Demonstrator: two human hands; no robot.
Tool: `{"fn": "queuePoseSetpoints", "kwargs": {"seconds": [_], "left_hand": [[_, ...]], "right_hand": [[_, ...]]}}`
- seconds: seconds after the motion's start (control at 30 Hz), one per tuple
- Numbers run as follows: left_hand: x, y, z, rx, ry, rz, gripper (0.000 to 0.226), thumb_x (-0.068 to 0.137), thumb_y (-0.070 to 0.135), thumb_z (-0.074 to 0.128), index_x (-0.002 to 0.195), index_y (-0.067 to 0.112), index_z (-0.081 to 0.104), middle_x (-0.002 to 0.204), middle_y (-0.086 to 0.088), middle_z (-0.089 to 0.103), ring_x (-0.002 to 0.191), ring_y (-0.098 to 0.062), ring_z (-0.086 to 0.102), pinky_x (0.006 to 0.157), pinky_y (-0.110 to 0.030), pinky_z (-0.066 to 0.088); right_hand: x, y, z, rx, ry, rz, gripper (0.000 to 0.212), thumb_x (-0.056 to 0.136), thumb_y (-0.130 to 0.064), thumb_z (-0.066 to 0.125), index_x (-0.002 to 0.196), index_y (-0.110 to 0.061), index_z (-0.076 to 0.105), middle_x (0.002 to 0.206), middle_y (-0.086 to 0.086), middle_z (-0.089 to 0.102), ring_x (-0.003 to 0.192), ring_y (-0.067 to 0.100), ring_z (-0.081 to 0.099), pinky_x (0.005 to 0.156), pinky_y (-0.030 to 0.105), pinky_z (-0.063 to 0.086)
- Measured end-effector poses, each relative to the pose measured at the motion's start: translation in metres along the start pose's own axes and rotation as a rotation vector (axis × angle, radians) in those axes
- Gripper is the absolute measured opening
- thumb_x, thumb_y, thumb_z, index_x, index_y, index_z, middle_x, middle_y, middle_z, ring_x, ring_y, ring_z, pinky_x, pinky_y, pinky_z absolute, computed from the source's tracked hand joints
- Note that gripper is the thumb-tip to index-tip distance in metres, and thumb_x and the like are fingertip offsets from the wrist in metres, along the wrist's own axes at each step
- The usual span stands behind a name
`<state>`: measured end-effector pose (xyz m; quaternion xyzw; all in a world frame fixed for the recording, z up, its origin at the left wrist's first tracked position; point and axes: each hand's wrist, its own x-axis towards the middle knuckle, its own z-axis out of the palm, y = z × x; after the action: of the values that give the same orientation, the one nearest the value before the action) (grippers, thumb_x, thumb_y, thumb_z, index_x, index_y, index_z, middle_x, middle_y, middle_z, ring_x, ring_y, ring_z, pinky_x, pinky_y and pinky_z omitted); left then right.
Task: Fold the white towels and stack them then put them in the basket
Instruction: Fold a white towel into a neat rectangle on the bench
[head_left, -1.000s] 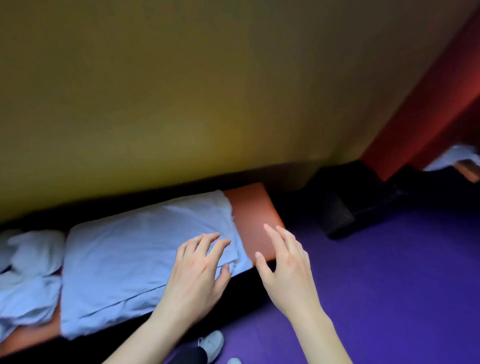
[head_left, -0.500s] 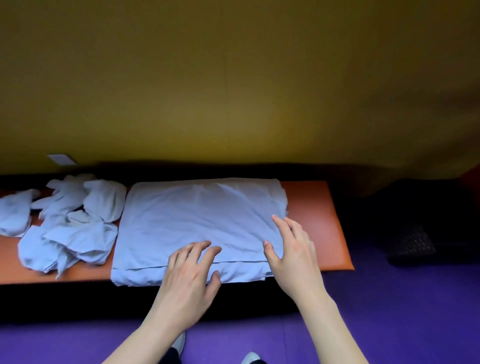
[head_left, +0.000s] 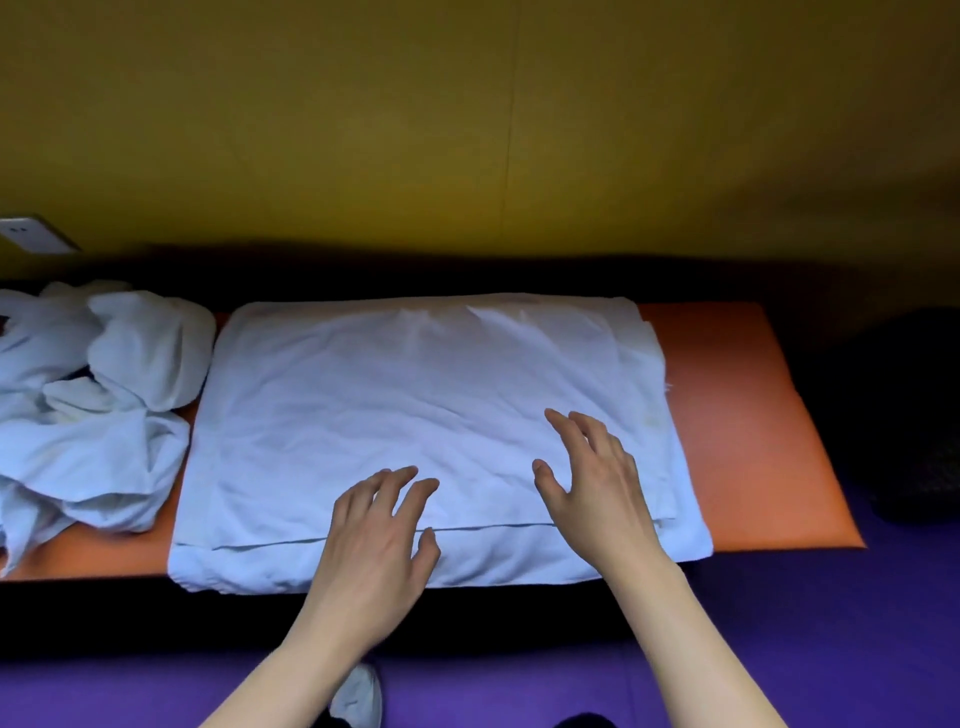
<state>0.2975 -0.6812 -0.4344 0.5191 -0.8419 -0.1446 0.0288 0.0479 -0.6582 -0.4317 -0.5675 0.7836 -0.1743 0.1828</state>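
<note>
Two bare hands lie over a folded towel, seen from the head camera. Wall (head_left: 467, 130): mustard yellow, filling the upper half, with a thin vertical seam near the middle. Floor (head_left: 831, 649): purple, along the bottom and right edges. Bench (head_left: 753, 441): orange pad with a dark band below its near edge, running left to right under the wall. Towel (head_left: 405, 415): white, folded flat into a broad rectangle on the middle of the bench, its near edge overhanging the pad slightly; a layer edge shows as a line running parallel to the near edge. Pile (head_left: 88, 415): crumpled white towels on the bench at the left, touching the folded towel's left side. Basket (head_left: 919, 415): a dark shape on the floor just beyond the bench's right end, too dim to make out in detail. Right hand (head_left: 597, 483): fingers spread and nearly straight, palm down on the towel's near right part, gripping nothing. Left hand (head_left: 379, 535): fingers loosely bent, palm down over the near edge, gripping nothing; the two hands are side by side and apart. Socket (head_left: 34, 236): white plate on the wall at far left. Shoe (head_left: 361, 693): white toe at the bottom edge, between the forearms.
</note>
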Motion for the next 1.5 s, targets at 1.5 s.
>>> {"fn": "queuePoseSetpoints", "kwargs": {"seconds": [1.5], "left_hand": [[0.070,0.024,0.181,0.066,0.171,0.538,0.033,0.075,0.040,0.051,0.102,0.030,0.066,0.106,0.005,0.067,0.084,-0.025,0.065,0.068,-0.039,0.054]], "right_hand": [[0.006,0.142,0.070,0.053,0.339,0.681,0.040,0.093,-0.034,0.056,0.128,-0.015,0.060,0.125,0.009,0.065,0.117,0.033,0.058,0.096,0.038,0.040]]}}
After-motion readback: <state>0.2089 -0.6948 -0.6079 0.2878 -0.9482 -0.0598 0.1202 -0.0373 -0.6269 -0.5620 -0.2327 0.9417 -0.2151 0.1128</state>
